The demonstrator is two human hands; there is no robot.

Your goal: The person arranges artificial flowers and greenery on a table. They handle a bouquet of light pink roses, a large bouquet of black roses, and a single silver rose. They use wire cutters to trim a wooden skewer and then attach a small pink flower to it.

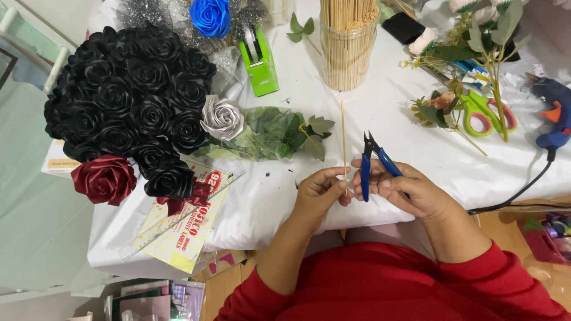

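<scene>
Bench (357, 113) is carrying a black rose bouquet (134, 101); right of the bouquet, left hand (321, 193) is pinching an upright skewer (344, 139), long axis vertical. Right hand (410, 193) is gripping blue cutters (375, 163) just beside the skewer's right.

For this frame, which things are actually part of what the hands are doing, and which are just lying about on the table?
In use:
- left hand pinching a thin wooden stick
- right hand holding blue-handled cutters

Lying about:
- jar of sticks
- black rose bouquet
- silver rose
- green tape dispenser
- green scissors
- blue glue gun
</scene>
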